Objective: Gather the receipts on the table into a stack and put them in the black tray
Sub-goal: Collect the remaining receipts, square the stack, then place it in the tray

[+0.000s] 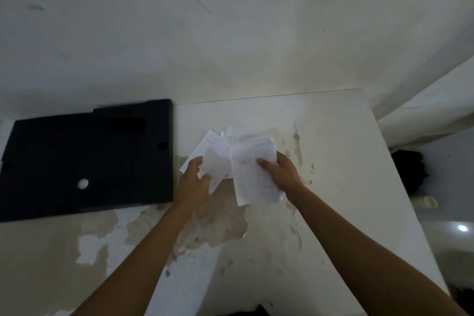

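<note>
Your right grip (280, 174) pinches the nearest sheets of the receipts (218, 146), thumb on top. Your left grip (193, 178) curls round the fanned sheets on the other side. The paper is low over the desk (333, 136). Slide the two bunches together and tap the edges level before you carry them, or loose sheets may slip. The black tray (89, 161) lies just beside your left grip, apart from the paper.
</note>
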A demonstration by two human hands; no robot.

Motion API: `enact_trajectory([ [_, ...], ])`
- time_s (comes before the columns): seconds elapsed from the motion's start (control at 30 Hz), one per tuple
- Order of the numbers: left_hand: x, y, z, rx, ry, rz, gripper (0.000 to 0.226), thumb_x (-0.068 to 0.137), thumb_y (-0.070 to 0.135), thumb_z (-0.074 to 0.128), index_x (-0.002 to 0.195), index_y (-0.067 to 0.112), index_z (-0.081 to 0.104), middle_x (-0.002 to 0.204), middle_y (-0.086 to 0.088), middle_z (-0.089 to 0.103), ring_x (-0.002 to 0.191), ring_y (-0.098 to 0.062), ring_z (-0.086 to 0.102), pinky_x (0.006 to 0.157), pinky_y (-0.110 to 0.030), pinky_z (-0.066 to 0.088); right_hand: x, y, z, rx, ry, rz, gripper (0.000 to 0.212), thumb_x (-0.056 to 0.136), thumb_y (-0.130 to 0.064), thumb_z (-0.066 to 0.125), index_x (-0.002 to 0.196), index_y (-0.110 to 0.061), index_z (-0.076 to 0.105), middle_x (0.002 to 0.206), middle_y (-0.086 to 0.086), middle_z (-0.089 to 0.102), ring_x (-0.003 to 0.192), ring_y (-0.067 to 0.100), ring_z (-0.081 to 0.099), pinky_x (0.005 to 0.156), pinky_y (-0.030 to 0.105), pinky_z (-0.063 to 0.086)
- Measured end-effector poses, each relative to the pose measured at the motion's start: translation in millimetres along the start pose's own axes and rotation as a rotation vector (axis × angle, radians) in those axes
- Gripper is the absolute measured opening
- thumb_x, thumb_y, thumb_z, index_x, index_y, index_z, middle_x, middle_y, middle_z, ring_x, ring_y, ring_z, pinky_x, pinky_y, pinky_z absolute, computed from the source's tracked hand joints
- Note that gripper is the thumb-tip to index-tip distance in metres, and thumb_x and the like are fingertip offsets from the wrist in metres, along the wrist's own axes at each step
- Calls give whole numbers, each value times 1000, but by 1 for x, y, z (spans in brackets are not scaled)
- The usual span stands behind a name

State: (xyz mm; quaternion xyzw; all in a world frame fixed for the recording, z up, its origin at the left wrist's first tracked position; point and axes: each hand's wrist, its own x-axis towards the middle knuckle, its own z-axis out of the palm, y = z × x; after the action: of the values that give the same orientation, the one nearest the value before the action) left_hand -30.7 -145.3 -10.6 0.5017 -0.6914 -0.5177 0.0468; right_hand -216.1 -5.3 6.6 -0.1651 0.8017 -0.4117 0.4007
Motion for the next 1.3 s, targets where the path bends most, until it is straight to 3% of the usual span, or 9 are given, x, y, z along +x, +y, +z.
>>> enact_trajectory([
  [0.1,30,-7,-15,115,-139,5,54,94,19,49,145,31,36,148,3,39,130,-18,44,109,-40,40,33,-6,27,-245,42,84,63,93,-46,58,143,-8,48,153,14,42,139,31,40,115,46,33],
  [0.2,41,-13,-14,359,-282,-28,60,96,10,43,152,23,24,163,-2,7,149,-23,10,122,-42,13,43,-2,61,-470,100,92,60,99,-43,49,145,-5,45,162,14,21,151,25,14,123,35,3],
  [0.3,38,-13,-13,598,-314,32,65,97,23,46,154,31,15,163,-5,-10,151,-25,-7,120,-47,2,43,1,88,-445,181,64,51,93,-45,55,130,-11,61,152,13,43,143,29,33,119,38,21],
  [0.43,46,-20,-16,508,-345,47,72,91,33,53,151,34,16,163,-8,3,150,-30,6,121,-50,14,48,-10,97,-272,190,153,45,85,-49,62,112,-13,68,116,11,67,99,29,65,88,40,56],
  [0.53,50,-14,-25,308,-287,77,49,94,14,49,142,15,43,151,-13,32,138,-31,34,118,-44,26,49,-18,95,-205,146,149,38,89,-37,66,118,-12,62,107,7,68,95,27,64,77,32,50],
  [0.7,62,-17,-38,267,-151,-8,59,93,5,41,150,10,27,156,-11,22,142,-26,26,120,-37,21,44,-17,97,-123,161,99,20,89,-28,68,101,-14,58,97,4,64,90,26,63,73,34,50],
  [0.93,68,-19,-38,93,-170,-63,21,91,22,60,111,16,60,104,-2,66,92,-14,64,62,-15,48,33,-15,103,514,-129,210,47,78,-26,78,121,-13,65,118,17,68,108,38,65,92,58,54],
  [1.1,63,-21,-34,82,-286,-83,23,87,3,48,68,7,61,73,-8,65,74,-21,62,64,-28,47,31,-17,112,190,78,251,30,86,-28,71,112,-14,64,110,7,69,100,29,66,91,48,56],
  [1.3,53,-16,-26,81,-421,-198,15,87,12,51,76,12,61,78,-5,64,77,-19,59,66,-28,44,20,-3,121,-234,348,223,39,88,-33,64,121,-14,61,147,5,44,128,32,46,109,50,40],
])
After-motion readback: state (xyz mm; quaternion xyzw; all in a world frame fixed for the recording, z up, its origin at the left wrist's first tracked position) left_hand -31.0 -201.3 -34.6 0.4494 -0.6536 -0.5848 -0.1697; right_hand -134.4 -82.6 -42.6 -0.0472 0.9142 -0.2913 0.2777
